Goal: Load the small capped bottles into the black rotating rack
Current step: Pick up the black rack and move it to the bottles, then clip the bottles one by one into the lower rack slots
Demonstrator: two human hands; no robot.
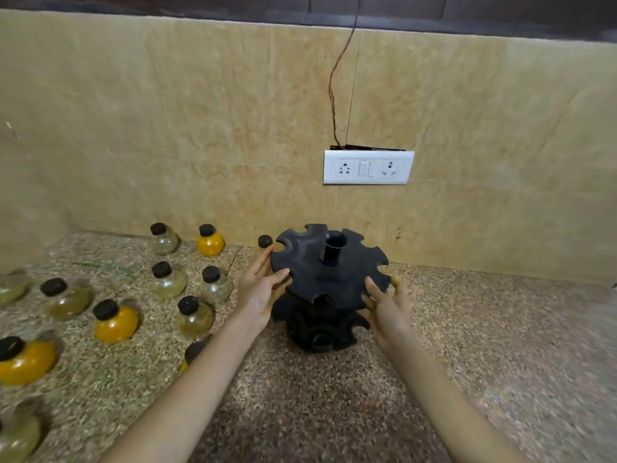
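Note:
The black rotating rack point(317, 262) stands on the counter near the wall, a notched upper disc over a lower tier, with a hollow centre post. All its notches that I can see hold nothing. My left hand point(260, 289) touches the left rim of the upper disc, fingers spread. My right hand point(387, 302) is against the right rim, fingers around its edge. Several small round bottles with black caps stand to the left: some orange point(115, 324) point(209, 242), some pale or clear point(167, 282) point(195, 317). My left forearm partly hides one bottle point(193, 352).
The speckled stone counter point(500, 345) stretches to the right of the rack. A tan tiled wall rises close behind, carrying a white socket and switch plate point(367, 167) with a thin wire running up. One bottle cap point(264, 241) shows behind the rack's left edge.

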